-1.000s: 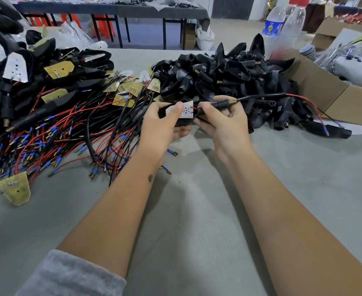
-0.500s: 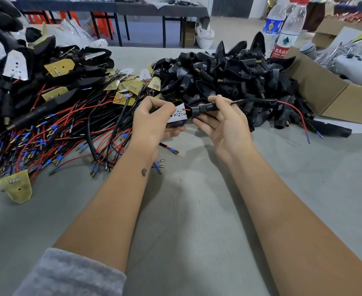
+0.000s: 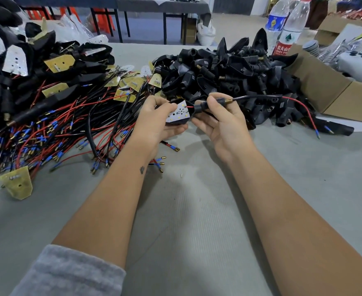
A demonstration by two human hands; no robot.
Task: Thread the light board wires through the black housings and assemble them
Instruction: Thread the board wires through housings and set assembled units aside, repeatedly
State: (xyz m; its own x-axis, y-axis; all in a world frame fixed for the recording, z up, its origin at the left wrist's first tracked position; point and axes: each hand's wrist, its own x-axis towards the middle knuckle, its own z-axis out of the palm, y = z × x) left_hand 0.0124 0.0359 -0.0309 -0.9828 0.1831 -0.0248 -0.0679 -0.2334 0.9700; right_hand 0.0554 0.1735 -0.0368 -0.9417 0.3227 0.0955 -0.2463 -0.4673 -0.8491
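Two bare hands work above the grey bench (image 3: 197, 221), just in front of the heap of black housings (image 3: 229, 67). The left hand (image 3: 154, 122) has its grip curled round one white light board (image 3: 179, 114) seated in a black housing (image 3: 191, 113). The right hand (image 3: 222, 122) pinches that housing's stem, where one red wire (image 3: 303, 108) trails out to the right. Two water bottles (image 3: 286, 24) stand behind the heap; a tangle of wired boards (image 3: 58, 124) lies to its left.

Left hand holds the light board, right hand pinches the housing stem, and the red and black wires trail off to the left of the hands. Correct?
Not quite: in the head view the wires trail right, past the right hand. The left hand does hold the light board.
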